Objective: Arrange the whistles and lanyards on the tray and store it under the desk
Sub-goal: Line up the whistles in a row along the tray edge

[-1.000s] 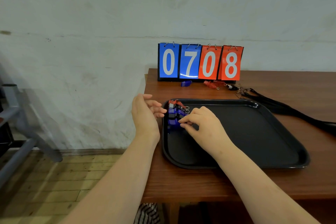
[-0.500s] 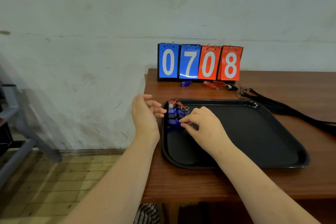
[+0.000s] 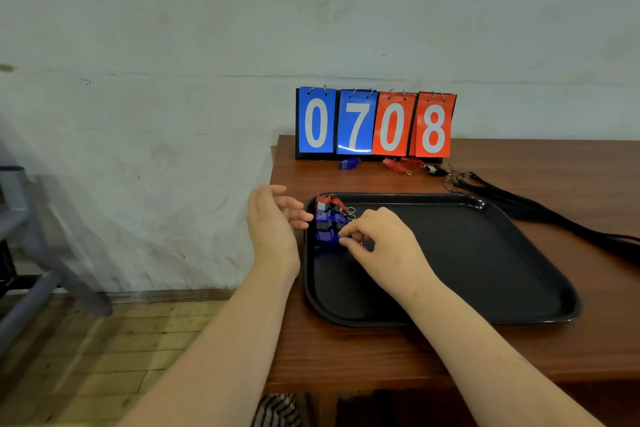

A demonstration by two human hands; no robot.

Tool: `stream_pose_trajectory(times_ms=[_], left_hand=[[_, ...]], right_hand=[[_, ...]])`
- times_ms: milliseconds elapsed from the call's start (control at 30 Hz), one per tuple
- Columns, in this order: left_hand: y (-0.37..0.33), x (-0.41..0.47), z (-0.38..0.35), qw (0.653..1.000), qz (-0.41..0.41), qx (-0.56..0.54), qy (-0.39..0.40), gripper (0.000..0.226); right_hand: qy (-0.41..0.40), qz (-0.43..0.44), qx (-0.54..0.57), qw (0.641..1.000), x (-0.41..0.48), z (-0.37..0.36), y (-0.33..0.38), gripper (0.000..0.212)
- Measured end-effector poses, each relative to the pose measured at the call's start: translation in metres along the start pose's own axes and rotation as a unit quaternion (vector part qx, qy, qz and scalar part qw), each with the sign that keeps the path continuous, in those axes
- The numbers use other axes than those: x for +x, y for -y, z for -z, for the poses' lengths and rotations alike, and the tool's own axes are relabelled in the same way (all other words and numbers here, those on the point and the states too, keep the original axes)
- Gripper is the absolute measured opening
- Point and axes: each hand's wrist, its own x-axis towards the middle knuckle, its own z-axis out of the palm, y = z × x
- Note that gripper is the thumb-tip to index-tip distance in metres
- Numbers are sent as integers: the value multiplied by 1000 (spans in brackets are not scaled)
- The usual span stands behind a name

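Note:
A black tray (image 3: 485, 253) lies on the wooden desk (image 3: 381, 350). In its far left corner several whistles (image 3: 329, 218) lie in a row, red at the back, then blue and black. My right hand (image 3: 381, 243) pinches the ring end of the nearest blue whistle (image 3: 327, 237). Just left of the tray's corner, my left hand (image 3: 273, 222) hovers with relaxed fingers and holds nothing. A loose blue whistle (image 3: 349, 163), red whistles (image 3: 398, 165) and a black whistle (image 3: 434, 170) lie by the scoreboard. Black lanyards (image 3: 540, 215) stretch along the desk to the right.
A flip scoreboard (image 3: 375, 123) reading 0708 stands at the desk's back edge against the white wall. The desk's left edge runs just left of the tray. A grey metal frame (image 3: 20, 253) stands on the wooden floor at far left.
Almost nothing has moved. My right hand's fingertips have closed a little tighter on the nearest blue whistle; the left hand stays beside the tray corner.

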Motion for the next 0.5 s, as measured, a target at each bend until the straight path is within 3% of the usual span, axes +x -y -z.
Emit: stream_pose_trajectory(times_ms=[267,500], left_hand=[[-19,-3,-8,994,-12,-54,-95,18],[-43,13,-75,995,22,-88,41,22]], right_hand=[[-16,-70,89,993,8,29,-5,17],[-80,-214,58,972,62,35,-82,39]])
